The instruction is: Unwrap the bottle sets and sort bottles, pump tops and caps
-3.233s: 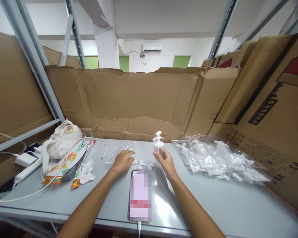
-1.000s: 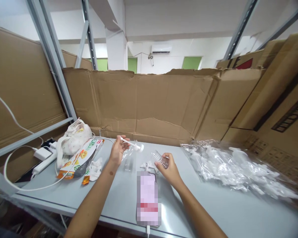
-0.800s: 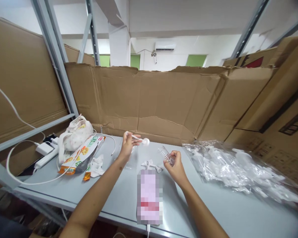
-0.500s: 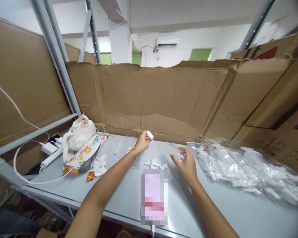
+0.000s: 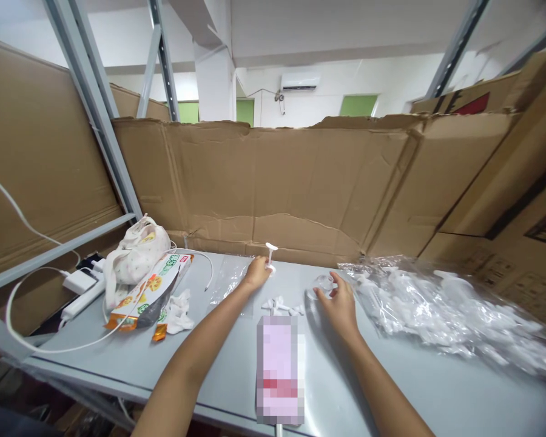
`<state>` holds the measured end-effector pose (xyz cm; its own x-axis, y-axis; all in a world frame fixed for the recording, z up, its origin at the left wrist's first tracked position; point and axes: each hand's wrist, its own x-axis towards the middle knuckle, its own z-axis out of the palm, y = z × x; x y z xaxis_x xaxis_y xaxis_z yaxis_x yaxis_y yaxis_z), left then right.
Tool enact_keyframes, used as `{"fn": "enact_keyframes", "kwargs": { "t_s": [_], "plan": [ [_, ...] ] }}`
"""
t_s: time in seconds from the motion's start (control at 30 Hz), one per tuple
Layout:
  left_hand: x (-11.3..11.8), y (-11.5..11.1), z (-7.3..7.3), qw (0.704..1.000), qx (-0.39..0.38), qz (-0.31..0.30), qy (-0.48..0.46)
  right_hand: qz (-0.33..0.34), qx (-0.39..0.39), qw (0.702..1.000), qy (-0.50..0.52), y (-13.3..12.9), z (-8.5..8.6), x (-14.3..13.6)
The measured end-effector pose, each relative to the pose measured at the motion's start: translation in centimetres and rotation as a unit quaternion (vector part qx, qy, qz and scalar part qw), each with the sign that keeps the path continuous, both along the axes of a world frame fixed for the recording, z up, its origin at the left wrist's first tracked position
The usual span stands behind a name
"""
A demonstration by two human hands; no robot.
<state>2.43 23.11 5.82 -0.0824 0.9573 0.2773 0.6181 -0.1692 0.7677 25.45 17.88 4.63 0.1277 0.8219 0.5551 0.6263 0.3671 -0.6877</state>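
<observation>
My left hand (image 5: pixel 258 274) is closed on a small white plastic piece (image 5: pixel 271 255), which stands upright with a flat top at the back of the grey table (image 5: pixel 236 358). My right hand (image 5: pixel 339 303) pinches a clear, round, see-through item (image 5: pixel 322 283) just above the table. Small white pieces (image 5: pixel 279 306) lie in a loose pile between the hands. Nearer to me is a pink, blurred-out phone-like object (image 5: pixel 278 364) with a white cable at its lower end.
Plastic bags full of white parts (image 5: pixel 428 309) cover the right side. A flat clear bag (image 5: pixel 230 282) lies left of centre. Further left are a food packet (image 5: pixel 152 291), crumpled tissue (image 5: pixel 179 311), a cloth bag (image 5: pixel 136 252) and a power strip (image 5: pixel 82 300). Cardboard (image 5: pixel 295 188) walls the back.
My left hand has turned and lowered, so the white piece now stands upright. My right hand's fingers have drawn closer around the clear item. The camera view has shifted slightly.
</observation>
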Motion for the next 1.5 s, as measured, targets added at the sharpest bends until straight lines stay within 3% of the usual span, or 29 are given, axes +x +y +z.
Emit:
{"fn": "enact_keyframes", "kwargs": {
  "t_s": [0.23,0.63,0.9,1.03,1.2,1.3,1.37,1.5],
  "plan": [
    [0.1,-0.1,-0.4,0.996,0.0,0.019,0.082,0.051,-0.032,0.998,0.02,1.9,-0.7,-1.5],
    [1.0,2.6,-1.2,0.993,0.002,0.058,0.101,0.07,-0.051,0.994,0.061,9.4,-0.4,-6.5],
    [0.9,1.0,0.0,0.996,0.031,0.046,0.072,0.079,-0.077,0.992,0.056,9.6,-0.5,-6.8],
    [0.6,-2.0,0.9,0.997,0.051,-0.005,0.052,0.073,-0.068,0.995,0.012,8.4,0.0,-4.6],
    [-0.7,-7.4,2.1,0.995,0.071,-0.066,0.023,0.026,-0.056,0.997,-0.046,6.6,2.3,1.6],
    [-1.5,-10.4,3.2,0.995,0.075,-0.065,0.013,-0.04,-0.051,0.997,-0.052,5.2,3.9,5.6],
    [-1.7,-11.9,4.1,0.996,0.073,-0.06,-0.006,-0.145,-0.044,0.983,-0.104,4.2,4.7,7.7],
    [-1.1,-13.1,4.9,0.994,0.081,-0.062,-0.031,-0.261,-0.053,0.949,-0.166,2.2,4.5,10.3]
  ]
}}
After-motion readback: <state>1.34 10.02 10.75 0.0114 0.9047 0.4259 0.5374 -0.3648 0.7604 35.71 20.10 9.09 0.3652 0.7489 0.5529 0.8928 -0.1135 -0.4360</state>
